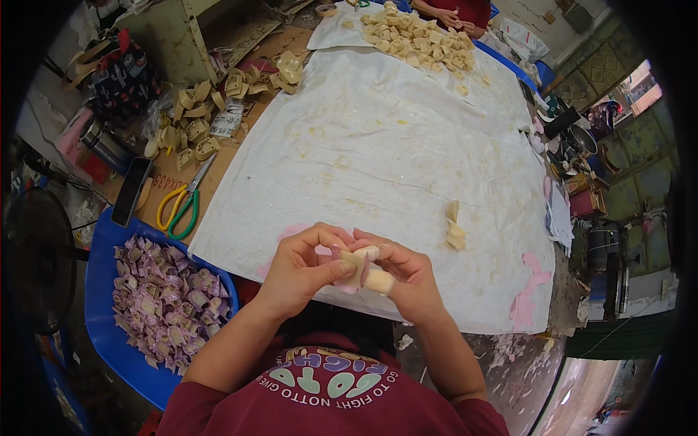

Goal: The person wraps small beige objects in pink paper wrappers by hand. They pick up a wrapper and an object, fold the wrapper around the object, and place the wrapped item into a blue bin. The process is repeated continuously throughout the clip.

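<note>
Left hand (pixel 309 265), right hand (pixel 411 280): gripping cream piece (pixel 354 270) over desk's (pixel 363 167) near edge | seemingly done: purple pieces (pixel 167 301), tub (pixel 100 305) left of desk | apparently remaining: cream heap (pixel 425 45), desk's far end

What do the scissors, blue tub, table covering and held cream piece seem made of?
Scissors: greyish metal blades with a sheen; bright yellow and green handles, probably plastic. Blue tub: likely plastic, smooth and evenly coloured. Table covering: white, creased and stained, so fabric or thin sheeting. Cream piece: pale, apparently matte; perhaps resin or plastic, too small to tell.
</note>
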A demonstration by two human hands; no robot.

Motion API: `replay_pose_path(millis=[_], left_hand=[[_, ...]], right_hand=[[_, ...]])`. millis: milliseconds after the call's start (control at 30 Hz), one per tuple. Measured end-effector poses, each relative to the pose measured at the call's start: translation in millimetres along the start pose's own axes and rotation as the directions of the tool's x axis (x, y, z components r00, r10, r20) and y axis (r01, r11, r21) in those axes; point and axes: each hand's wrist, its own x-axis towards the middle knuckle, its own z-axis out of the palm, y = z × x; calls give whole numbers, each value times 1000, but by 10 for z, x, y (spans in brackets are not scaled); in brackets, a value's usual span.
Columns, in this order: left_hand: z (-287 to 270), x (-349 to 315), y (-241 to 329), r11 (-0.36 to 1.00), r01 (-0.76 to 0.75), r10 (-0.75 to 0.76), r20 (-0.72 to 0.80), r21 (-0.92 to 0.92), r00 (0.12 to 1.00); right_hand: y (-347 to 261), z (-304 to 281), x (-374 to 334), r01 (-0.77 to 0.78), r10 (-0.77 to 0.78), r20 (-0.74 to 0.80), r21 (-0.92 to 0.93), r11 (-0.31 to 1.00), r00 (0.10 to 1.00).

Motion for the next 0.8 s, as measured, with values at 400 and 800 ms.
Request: replay_pose_path(millis=[400,800], left_hand=[[54,-55,-65,927,-85,109,-47,364,993],[62,-22,-67,925,274,-295,-44,-265,954]], right_hand=[[68,66,66,265,-352,-30,-600,755,936],[110,133,122,299,-615,-118,-793,531,779]])
